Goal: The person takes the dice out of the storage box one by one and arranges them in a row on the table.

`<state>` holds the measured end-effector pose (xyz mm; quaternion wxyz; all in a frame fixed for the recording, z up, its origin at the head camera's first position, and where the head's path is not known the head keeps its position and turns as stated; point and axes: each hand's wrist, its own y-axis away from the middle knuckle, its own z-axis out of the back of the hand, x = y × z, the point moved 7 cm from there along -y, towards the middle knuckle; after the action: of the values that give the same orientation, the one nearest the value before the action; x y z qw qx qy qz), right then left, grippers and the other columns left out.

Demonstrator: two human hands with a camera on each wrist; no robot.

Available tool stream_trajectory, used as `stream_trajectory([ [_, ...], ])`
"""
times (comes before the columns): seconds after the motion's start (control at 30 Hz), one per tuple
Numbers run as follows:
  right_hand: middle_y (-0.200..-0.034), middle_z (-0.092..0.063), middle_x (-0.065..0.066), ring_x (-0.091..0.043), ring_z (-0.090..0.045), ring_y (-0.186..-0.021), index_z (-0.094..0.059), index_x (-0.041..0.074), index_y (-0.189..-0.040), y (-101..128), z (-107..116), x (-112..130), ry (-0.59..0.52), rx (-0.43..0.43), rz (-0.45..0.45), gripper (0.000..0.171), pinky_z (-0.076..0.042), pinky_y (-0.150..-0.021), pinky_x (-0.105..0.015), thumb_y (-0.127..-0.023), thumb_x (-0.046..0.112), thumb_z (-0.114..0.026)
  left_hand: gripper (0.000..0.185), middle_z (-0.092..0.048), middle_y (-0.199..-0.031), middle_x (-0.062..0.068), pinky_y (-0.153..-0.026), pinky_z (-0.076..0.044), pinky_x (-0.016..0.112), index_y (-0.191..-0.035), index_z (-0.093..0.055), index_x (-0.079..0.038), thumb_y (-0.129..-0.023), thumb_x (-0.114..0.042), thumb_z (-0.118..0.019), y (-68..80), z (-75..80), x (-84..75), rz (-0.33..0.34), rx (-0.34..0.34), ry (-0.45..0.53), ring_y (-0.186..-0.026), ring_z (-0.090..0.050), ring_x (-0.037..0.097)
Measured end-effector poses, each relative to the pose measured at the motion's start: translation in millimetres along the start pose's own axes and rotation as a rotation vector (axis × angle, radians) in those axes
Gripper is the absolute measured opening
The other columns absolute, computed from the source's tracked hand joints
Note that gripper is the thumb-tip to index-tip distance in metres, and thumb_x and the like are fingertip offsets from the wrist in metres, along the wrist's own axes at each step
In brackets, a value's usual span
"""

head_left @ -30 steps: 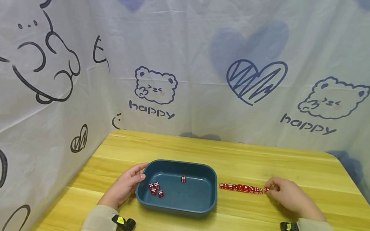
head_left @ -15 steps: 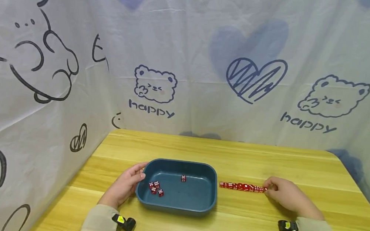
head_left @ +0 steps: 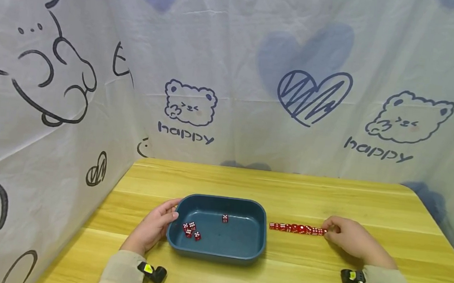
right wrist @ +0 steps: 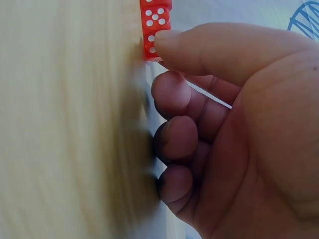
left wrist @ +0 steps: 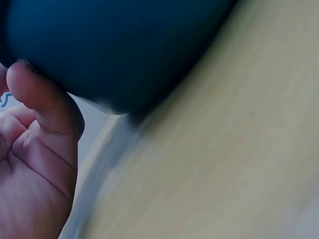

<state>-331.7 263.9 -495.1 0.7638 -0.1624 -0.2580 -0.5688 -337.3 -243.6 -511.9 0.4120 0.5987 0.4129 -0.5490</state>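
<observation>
Right hand [head_left: 350, 241], fingers curled, thumb pressed to the end die of the dice row [head_left: 297, 229], which lies on the desk [head_left: 320, 278] just right of the blue tray [head_left: 216, 250]. Left hand [head_left: 153, 228] lies relaxed against the tray's left wall. Loose dice [head_left: 191, 230] lie inside the tray.

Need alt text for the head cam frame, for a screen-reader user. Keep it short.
A person's right hand touches the right end of a straight row of red dice on a wooden table, while the left hand rests against the left side of a dark blue tray. The tray holds a few loose dice; a cartoon-print cloth hangs behind.
</observation>
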Motion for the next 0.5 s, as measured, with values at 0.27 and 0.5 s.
stream_trajectory([
  [0.27, -0.099, -0.066, 0.000, -0.017, -0.056, -0.084, -0.068, 0.013, -0.114, 0.5, 1.2, 0.7, -0.016, 0.001, -0.014, 0.020, -0.048, -0.075, -0.041, -0.099, 0.025, -0.064, 0.054, -0.054, -0.124, 0.022, -0.080, -0.058, 0.029, -0.155, -0.032, 0.003, -0.105, -0.008, -0.050, 0.4, 0.6, 0.7, 0.005, -0.007, 0.004, -0.100, -0.063, 0.017],
  [0.5, -0.084, -0.060, 0.000, -0.018, -0.053, -0.070, -0.063, 0.008, -0.129, -0.4, 3.7, 6.2, -0.041, -0.042, -0.027, 0.033, -0.046, -0.066, -0.037, -0.101, 0.024, -0.061, 0.053, -0.054, -0.126, 0.023, -0.083, -0.057, 0.029, -0.154, -0.033, 0.002, -0.106, -0.007, -0.049, -0.2, 1.6, 1.8, 0.003, -0.007, 0.006, -0.103, -0.062, 0.018],
])
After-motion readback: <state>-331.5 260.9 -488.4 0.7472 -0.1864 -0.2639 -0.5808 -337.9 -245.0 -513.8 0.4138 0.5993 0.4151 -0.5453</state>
